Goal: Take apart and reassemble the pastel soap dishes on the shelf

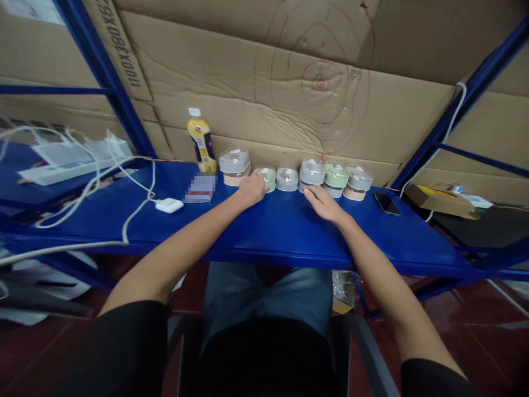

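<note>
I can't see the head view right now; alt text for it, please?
A person's left hand is at a single green container and their right hand is by a grey stack, in a row of lidded containers on a blue table. A yellow bottle stands left of the row; a phone lies right of it.

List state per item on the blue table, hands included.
Yellow bottle: upright, capped
White case: closed
Phone: flat, screen dark
Single green container: lidded
Single grey container: lidded
Four container stacks: two high, lidded
Left hand: curled at green container
Right hand: fingers extended
White cable: slack
Pixelated item: unclear
</note>
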### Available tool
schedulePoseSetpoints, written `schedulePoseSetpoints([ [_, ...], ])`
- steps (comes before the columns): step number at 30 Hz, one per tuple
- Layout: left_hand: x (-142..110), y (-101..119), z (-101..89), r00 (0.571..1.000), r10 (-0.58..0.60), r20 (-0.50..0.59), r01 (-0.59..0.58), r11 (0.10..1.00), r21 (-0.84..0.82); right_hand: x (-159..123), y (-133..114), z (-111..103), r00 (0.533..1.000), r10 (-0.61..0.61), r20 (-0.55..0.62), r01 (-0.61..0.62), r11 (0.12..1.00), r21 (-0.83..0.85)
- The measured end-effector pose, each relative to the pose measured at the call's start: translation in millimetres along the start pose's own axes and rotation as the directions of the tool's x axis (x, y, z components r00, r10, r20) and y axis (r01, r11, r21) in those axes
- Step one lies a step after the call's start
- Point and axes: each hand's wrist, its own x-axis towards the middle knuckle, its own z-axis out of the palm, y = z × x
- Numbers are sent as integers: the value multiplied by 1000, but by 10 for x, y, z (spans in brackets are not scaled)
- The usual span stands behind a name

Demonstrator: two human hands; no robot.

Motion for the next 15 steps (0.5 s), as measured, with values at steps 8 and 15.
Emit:
schedulePoseSetpoints([
  [8, 68, -284, -313, 919, -186, -348, 130, 975, -179, 16, -43, 19, 1000, -13, 23, 12, 1000, 21],
  [15, 383, -506, -325, 844, -480, -237, 384, 851, -357, 9, -40, 27, 999, -25, 29, 25, 1000, 20],
])
